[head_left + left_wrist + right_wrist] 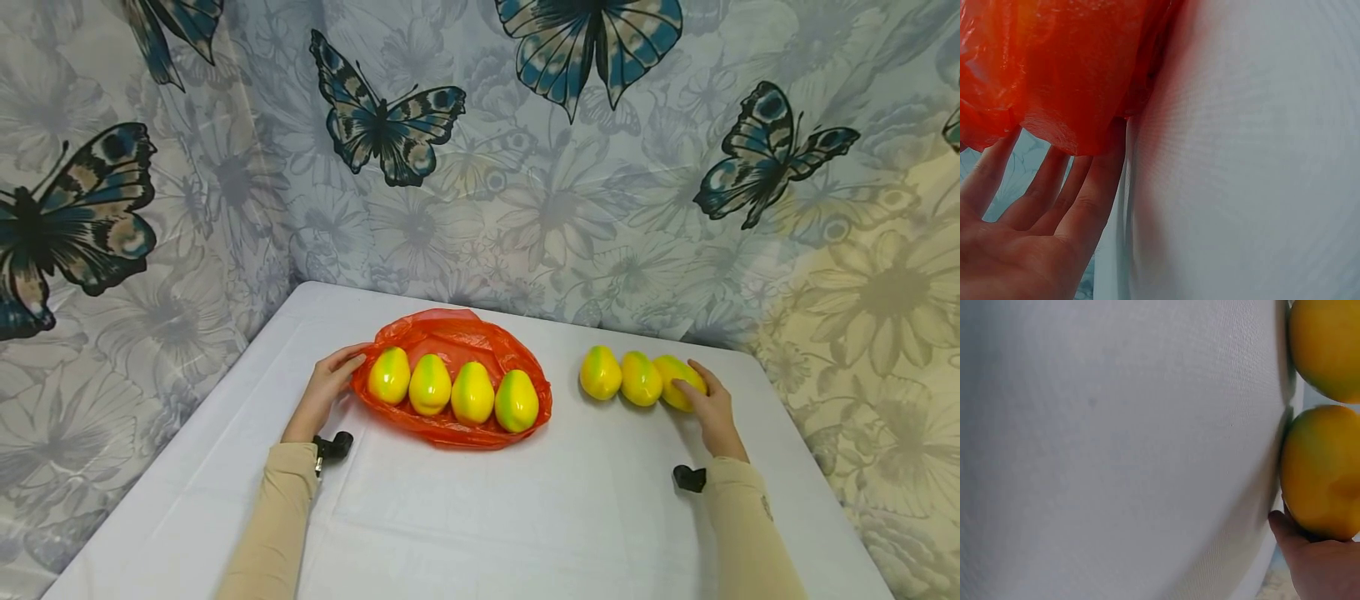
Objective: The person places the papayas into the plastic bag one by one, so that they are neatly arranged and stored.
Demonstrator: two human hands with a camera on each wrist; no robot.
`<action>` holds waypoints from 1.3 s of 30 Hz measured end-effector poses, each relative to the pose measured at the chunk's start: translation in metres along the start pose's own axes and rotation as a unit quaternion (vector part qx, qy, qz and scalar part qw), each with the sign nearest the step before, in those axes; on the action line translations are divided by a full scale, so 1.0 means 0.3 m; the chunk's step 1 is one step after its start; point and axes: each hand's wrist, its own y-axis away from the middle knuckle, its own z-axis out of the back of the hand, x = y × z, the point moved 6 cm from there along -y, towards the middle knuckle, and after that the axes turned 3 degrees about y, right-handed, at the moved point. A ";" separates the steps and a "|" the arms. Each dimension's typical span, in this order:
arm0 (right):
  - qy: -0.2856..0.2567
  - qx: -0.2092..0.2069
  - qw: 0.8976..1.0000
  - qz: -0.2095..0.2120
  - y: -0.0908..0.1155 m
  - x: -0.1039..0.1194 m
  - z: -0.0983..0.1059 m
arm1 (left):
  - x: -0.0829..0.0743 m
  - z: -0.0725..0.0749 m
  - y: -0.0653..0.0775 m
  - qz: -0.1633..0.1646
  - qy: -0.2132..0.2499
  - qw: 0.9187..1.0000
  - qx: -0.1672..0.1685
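At the centre left of the table, a red plastic bag (468, 333) lies spread with its mouth open, and several yellow mangoes (472, 393) with green streaks sit in a row in it. My left hand (330, 385) touches the bag's left edge with its fingers extended; in the left wrist view the fingertips are hidden behind the red plastic (1079, 81). To the right, three more mangoes stand side by side. The rightmost mango (678, 382) is between the thumb and fingers of my right hand (712, 408). In the right wrist view this mango (1319, 469) rests low against the cloth.
A white cloth covers the table (495, 517). Beside the held mango are a middle mango (641, 379) and a left one (600, 373). A butterfly-patterned fabric backdrop (562, 208) stands behind the table's far edge. Black wrist cameras (688, 478) sit at both sleeves.
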 end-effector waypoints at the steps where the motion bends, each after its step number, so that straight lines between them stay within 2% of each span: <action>1: -0.005 -0.004 1.000 -0.003 0.001 0.000 0.001 | 0.000 0.000 0.000 0.000 0.001 1.000 -0.001; 8: -0.038 -0.041 0.998 -0.037 0.013 0.002 0.012 | 0.001 -0.001 0.001 0.000 0.007 1.000 -0.002; 13: -0.089 -0.080 0.991 -0.063 0.022 0.004 0.025 | 0.002 -0.001 0.001 -0.002 0.009 1.000 -0.001; 22: -0.170 -0.107 0.978 -0.065 0.034 0.043 0.024 | 0.003 -0.001 -0.003 0.001 0.007 1.000 -0.002; 29: -0.223 -0.127 0.966 -0.031 0.039 0.124 0.004 | 0.000 0.002 0.002 -0.010 0.014 1.000 0.000; 32: -0.227 -0.128 0.965 -0.017 0.042 0.159 -0.016 | 0.000 0.002 0.002 -0.014 0.018 1.000 0.002; 39: -0.200 -0.121 0.972 0.008 0.053 0.234 -0.073 | 0.001 0.002 0.001 -0.013 0.014 1.000 0.002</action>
